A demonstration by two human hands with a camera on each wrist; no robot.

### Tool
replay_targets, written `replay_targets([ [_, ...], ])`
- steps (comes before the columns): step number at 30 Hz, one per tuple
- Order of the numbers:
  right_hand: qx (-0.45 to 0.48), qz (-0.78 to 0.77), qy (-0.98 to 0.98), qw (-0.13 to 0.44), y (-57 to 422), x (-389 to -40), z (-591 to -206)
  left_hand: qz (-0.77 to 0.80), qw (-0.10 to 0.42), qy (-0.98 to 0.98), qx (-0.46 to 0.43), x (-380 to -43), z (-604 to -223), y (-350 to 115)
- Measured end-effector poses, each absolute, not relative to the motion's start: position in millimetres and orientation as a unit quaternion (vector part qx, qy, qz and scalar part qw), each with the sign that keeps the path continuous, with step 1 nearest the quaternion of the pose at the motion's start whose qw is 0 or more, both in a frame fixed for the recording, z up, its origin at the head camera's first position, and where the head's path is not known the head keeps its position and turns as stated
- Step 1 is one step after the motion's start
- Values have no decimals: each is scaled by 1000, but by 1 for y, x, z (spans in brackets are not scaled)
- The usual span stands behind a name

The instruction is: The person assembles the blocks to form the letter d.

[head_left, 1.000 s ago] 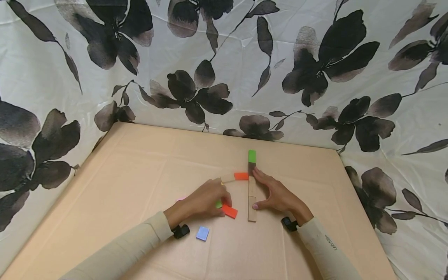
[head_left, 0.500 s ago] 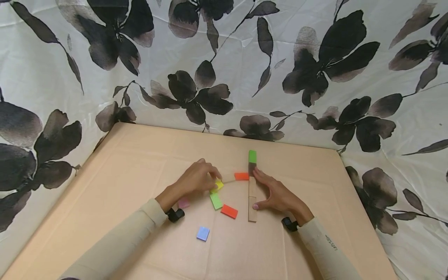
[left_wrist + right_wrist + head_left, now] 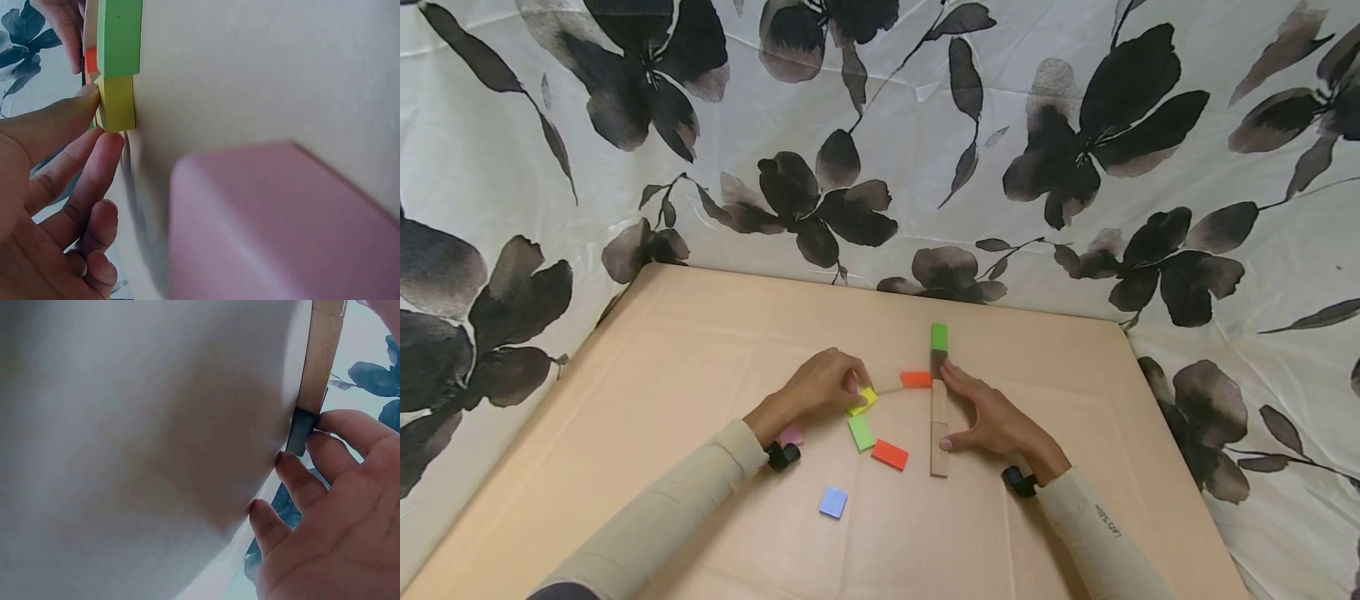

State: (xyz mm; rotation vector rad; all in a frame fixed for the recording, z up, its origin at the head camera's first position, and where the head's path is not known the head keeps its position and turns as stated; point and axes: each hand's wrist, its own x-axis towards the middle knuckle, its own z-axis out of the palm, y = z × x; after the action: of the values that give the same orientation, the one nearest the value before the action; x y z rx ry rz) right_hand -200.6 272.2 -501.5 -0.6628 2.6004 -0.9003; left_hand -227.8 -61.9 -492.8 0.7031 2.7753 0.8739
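Head view: left hand pinches a yellow block, likely light, rigid, best held edgewise; right hand, uncurled, touches a dark block.

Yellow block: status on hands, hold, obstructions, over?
Left hand pinches yellow block. Right hand touches block row. Light green block close beside yellow one, possibly in the way.

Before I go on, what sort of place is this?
Probably a makeshift indoor recording corner: a white sheet printed with dark flowers rises behind a flat tan work surface, and a small black camera sits on each wrist. The room beyond is hidden.
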Motion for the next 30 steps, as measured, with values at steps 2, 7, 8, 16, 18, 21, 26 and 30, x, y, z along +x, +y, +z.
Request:
replay_targets([
  [2, -230, -311, 909, 156, 272, -201, -502, 292, 74, 924, 236, -228, -493, -62],
  [7, -221, -310, 910, 164, 272, -201, -501, 283, 57, 928, 236, -230, -491, -58],
  [8, -222, -311, 910, 163, 272, -201, -502, 280, 50, 930, 233, -231, -490, -56],
  [16, -221, -320, 906, 165, 272, -201, -503, 254, 22, 937, 237, -246, -480, -25],
  [18, -223, -320, 906, 165, 272, -202, -503, 247, 28, 938, 243, -248, -480, -20],
  [21, -226, -320, 905, 165, 272, -202, -503, 234, 39, 941, 243, -250, -483, -16],
  [26, -225, -318, 907, 163, 272, -202, -502, 233, 41, 942, 236, -250, -488, -14],
  [30, -223, -318, 907, 161, 271, -202, -502, 234, 35, 942, 239, -250, -489, -15],
])
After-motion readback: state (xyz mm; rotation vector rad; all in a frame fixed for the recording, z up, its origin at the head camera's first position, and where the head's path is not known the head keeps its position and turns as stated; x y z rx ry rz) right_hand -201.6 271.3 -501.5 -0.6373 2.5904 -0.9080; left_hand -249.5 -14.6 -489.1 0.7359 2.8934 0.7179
